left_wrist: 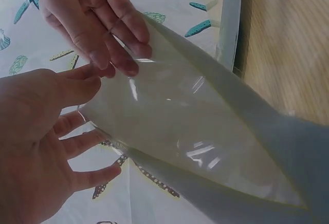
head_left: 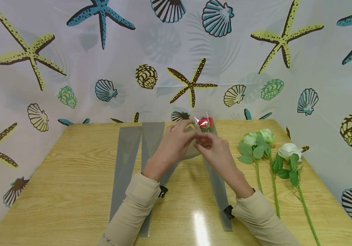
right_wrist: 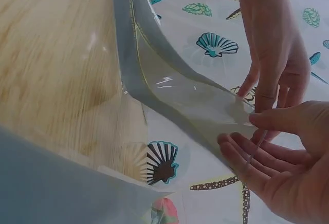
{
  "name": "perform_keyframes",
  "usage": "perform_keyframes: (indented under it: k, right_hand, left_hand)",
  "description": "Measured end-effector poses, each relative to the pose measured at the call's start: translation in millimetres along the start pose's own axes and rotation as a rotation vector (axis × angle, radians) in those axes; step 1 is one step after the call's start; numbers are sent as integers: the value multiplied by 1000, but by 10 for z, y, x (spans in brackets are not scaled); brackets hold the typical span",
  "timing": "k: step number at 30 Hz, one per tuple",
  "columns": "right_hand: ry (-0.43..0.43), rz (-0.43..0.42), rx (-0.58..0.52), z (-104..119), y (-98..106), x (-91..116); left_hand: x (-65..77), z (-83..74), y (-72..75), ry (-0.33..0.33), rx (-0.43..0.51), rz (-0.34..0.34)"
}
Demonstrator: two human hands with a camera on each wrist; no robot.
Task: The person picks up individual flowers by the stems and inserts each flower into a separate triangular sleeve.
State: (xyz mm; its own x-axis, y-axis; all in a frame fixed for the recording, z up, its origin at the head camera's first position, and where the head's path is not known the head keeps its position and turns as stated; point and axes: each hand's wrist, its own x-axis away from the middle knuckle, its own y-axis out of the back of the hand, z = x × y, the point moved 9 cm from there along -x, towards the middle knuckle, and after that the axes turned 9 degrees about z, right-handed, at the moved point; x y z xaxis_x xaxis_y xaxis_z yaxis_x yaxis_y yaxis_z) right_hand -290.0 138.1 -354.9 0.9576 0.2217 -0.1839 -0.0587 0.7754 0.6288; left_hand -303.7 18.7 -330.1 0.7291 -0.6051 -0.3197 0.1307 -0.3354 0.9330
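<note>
Both hands meet at the mouth of a grey flower sleeve [left_wrist: 169, 111] with a clear front. My left hand [head_left: 176, 140] pinches the rim between thumb and index finger, its other fingers spread beneath in the left wrist view. Opposite it, my right hand [head_left: 216, 150] pinches the same rim, thumb on top in the right wrist view. Through the clear front [right_wrist: 180, 85] no flower shows. Just beyond the hands in the head view, a red rose [head_left: 205, 123] stands in another grey sleeve [head_left: 219, 184], which runs toward the near edge beside my right forearm.
More grey sleeves [head_left: 126, 164] lie flat on the wooden table [head_left: 80, 164], left of my left arm. To the right rest several white and pale green roses [head_left: 289, 152] on long stems. A cloth [head_left: 123, 61] printed with shells and starfish hangs behind the table.
</note>
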Motion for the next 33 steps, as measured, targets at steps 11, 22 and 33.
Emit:
perform_keyframes:
  k: [11,22,33]
  right_hand:
    - [-121,240,-22,-252,-136,-36]
    - [-184,295,-367,-512,-35,-98]
    - [-168,410,-603,-474,70,-78]
  left_hand:
    - [-1,-265,-87,-136,125,57]
    - [-34,-224,-168,-64,108,67]
    - [-42,-22,-375,57,-31,180]
